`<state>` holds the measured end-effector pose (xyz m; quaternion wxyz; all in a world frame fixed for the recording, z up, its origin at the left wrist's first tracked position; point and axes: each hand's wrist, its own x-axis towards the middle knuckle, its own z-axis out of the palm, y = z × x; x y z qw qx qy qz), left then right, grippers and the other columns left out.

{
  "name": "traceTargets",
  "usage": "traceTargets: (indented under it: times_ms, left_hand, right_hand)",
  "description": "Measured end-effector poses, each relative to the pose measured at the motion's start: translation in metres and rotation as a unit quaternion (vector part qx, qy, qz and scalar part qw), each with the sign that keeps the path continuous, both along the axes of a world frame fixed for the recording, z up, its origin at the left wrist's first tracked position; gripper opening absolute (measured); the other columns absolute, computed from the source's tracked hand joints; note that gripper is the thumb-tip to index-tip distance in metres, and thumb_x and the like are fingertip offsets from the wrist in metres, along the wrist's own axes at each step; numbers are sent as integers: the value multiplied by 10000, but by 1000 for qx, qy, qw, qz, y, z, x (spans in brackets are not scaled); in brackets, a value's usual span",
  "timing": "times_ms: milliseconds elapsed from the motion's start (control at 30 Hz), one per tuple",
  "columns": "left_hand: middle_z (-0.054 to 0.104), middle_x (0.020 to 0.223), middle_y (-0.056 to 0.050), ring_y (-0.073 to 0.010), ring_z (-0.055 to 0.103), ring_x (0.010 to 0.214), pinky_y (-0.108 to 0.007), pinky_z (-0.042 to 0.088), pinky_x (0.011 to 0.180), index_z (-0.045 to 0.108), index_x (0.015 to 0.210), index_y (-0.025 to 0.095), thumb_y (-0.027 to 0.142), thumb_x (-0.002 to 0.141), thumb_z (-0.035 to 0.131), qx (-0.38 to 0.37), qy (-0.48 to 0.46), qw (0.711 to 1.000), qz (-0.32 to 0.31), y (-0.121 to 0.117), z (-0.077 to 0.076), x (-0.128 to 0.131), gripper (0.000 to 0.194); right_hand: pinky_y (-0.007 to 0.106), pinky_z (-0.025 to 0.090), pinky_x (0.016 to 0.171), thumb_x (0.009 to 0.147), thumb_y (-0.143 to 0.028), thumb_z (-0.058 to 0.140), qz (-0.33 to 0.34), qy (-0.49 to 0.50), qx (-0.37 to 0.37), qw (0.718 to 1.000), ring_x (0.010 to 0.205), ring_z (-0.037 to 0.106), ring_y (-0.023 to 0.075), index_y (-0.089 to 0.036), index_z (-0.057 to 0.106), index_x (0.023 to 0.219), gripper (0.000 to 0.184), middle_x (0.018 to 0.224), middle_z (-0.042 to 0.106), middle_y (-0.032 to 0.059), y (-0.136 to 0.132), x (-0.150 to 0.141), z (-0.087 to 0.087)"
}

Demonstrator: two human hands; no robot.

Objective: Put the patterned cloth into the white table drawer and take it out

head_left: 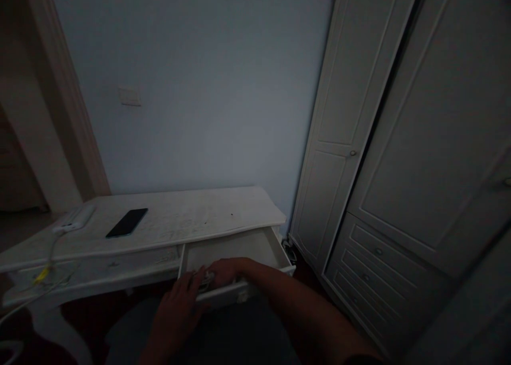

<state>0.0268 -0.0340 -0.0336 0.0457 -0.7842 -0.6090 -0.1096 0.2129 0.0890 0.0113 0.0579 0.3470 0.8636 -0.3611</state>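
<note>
A white drawer (255,246) is pulled out from under the right part of a worn white desk (223,205). My left hand (178,306) is at the drawer's front left corner, fingers over the rim and thumb low against the front panel. Inside the drawer, near the front, my right hand (225,272) is bent down with its fingers curled. Between the two hands lies a small pale thing (206,281), perhaps coiled cable; dim light and the fingers hide its shape. The right fingertips are against it.
A dark phone (128,222) lies on the desk, left of the drawer. Further left is a white box-like device (75,218) with a cable and a yellow tag (41,275) hanging down the desk front. A grey-white wardrobe (331,195) stands to the right.
</note>
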Motion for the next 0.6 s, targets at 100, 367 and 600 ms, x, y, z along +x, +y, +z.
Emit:
traceTargets:
  times_ms: [100,367,600]
  left_hand:
    - [598,1519,-134,-304,549,1372,-435,468,1076,548,1510,230,346,968,539,-5,-3,1000,1,0,-3,-2,554]
    - [652,1463,-138,-316,575,1346,-466,464,1088,631,1427,206,381,981,531,-6,2,1000,-5,3,-11,-4,490]
    - [440,1668,-137,-301,488,1454,-435,467,1112,352,1625,178,299,952,514,75,-37,996,-22,3,-18,-4,702]
  right_hand:
    - [253,536,615,693,-283,802,-19,-36,-15,999,781,717,219,-197,771,1140,456,992,783,32,1,25,8]
    - [265,539,621,766,-299,756,-57,-58,-48,996,814,709,218,-182,729,1247,497,1086,761,64,5,77,11]
    - [231,515,676,831,-274,718,-14,-8,-95,995,893,677,189,-190,725,1198,377,1111,736,30,6,2,0]
